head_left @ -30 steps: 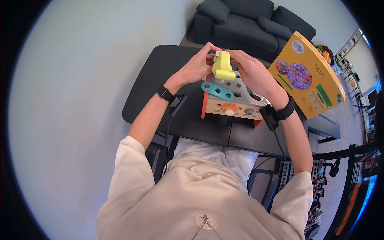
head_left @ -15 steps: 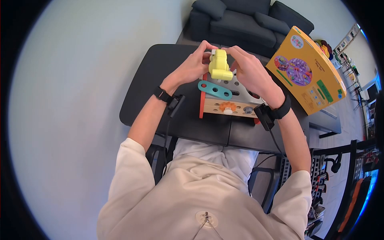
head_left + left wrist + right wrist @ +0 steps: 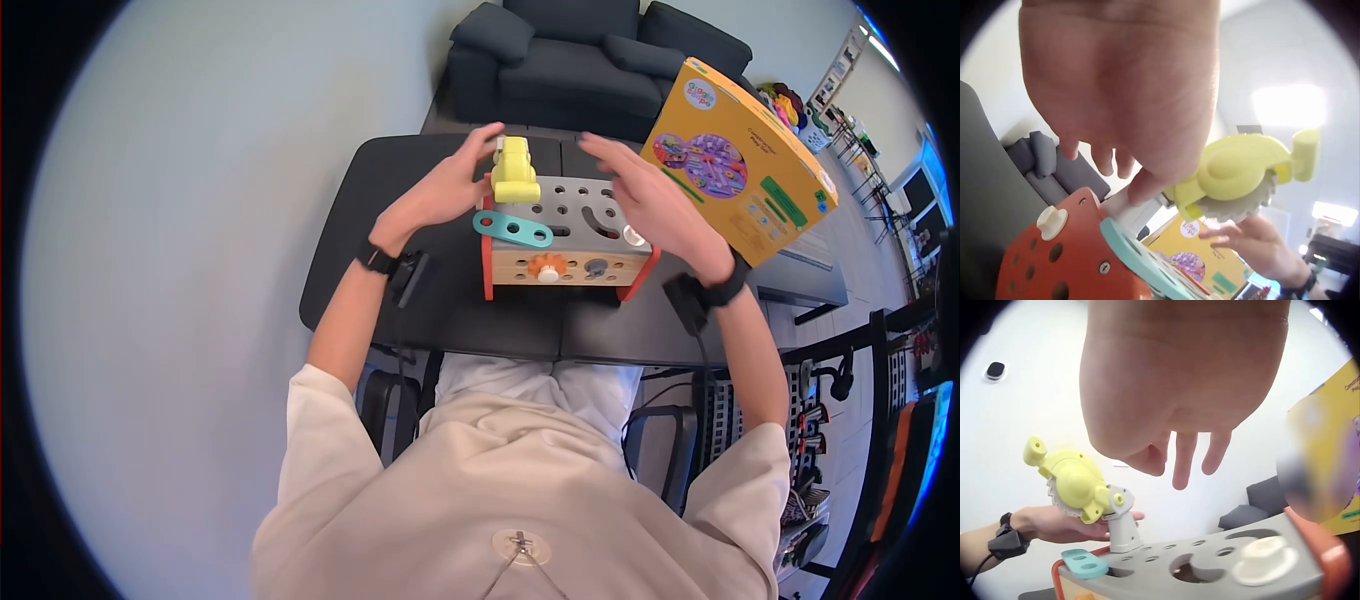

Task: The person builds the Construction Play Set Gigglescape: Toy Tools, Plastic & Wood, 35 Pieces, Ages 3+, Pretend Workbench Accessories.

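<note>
A yellow toy saw [image 3: 515,170] with a grey toothed disc stands on a grey post at the left end of the toy workbench [image 3: 573,205]. Beside it is my left hand [image 3: 437,193], fingers extended; whether it touches the saw's far side cannot be told. My right hand [image 3: 655,205] hovers over the bench's right part, fingers spread and holding nothing. In the right wrist view the saw [image 3: 1075,481] tilts up from its post [image 3: 1124,531]. A teal strip with holes [image 3: 513,229] lies on the bench's front left edge.
An orange gear [image 3: 547,266] and a grey bolt [image 3: 596,268] sit on the bench's front face. A large yellow box [image 3: 735,160] stands right of the bench on the black table [image 3: 400,250]. Behind is a dark sofa [image 3: 580,80].
My right hand has let go of the saw and moved right. My left hand has drawn slightly left, its fingers straighter. The head view has shifted, showing more of the bench top.
</note>
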Motion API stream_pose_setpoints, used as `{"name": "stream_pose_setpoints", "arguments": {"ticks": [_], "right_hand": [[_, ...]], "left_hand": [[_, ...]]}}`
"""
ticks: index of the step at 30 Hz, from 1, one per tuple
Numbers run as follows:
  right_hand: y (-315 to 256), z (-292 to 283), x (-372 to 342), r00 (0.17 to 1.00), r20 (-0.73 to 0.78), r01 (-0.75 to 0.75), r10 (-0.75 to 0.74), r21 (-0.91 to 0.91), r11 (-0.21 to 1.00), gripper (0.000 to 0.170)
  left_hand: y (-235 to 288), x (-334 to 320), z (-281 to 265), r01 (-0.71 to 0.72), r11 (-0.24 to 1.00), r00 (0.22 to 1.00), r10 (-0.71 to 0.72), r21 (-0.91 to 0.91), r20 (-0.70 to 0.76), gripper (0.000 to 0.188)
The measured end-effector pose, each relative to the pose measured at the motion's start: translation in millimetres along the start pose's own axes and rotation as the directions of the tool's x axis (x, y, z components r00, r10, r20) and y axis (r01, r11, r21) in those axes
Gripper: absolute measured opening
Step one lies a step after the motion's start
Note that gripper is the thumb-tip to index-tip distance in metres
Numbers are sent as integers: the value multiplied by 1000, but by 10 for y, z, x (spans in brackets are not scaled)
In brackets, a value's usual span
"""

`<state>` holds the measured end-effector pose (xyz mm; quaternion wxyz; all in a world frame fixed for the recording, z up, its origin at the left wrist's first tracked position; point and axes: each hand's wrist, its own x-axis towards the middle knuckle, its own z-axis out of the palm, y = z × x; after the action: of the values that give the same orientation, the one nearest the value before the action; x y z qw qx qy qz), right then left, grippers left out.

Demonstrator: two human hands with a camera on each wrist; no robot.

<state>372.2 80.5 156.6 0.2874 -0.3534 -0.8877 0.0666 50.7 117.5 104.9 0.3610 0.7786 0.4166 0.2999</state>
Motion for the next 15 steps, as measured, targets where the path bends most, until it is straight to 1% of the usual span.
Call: {"name": "stream_pose_setpoints", "arguments": {"ticks": [1,2,3,4,5,6,7,8,9,11,12,14,15], "right_hand": [[-17,-191,-137,980,85,-174,178,-51,983,48],[121,-283,-365,987,33,-153,158,-122,981,40],[198,-402,-597,976,12,-210,217,-212,955,32],[345,-528,-869,955,22,-277,296,-285,917,28],[411,-696,-1133,905,62,-371,421,-366,853,26],[548,-860,-1395,752,167,-472,638,-539,698,32],[748,-993,-1748,630,191,-485,753,-660,574,38],[904,-1066,-2084,489,189,-468,851,-766,440,44],[954,-1102,-2335,466,170,-483,868,-773,411,44],[1019,-1108,-2749,408,90,-559,909,-763,326,55],[1060,-1050,-2926,398,50,-596,916,-745,299,61],[1015,-908,-3109,369,7,-645,930,-718,261,65],[993,-824,-3170,352,-17,-661,936,-712,236,66]], "left_hand": [[-9,-82,-38,-51,998,994,54,43,-93,68],[-15,-177,-67,-96,992,977,110,87,-181,76],[142,-308,-131,-53,998,980,57,25,-190,78],[161,-405,-186,-59,998,975,59,9,-215,76],[155,-493,-225,-67,998,969,62,-13,-237,74],[201,-592,-245,-88,995,959,75,-37,-275,69],[259,-696,-252,-111,992,947,87,-62,-309,64],[301,-789,-256,-119,991,927,87,-66,-365,57],[344,-880,-250,-127,990,904,87,-68,-419,51],[439,-1071,-195,-115,987,843,37,-111,-537,40],[426,-1154,-167,-126,985,852,47,-118,-521,40],[413,-1299,-108,-167,979,794,61,-120,-605,30],[450,-1343,-57,-173,977,800,67,-122,-596,30]]}}
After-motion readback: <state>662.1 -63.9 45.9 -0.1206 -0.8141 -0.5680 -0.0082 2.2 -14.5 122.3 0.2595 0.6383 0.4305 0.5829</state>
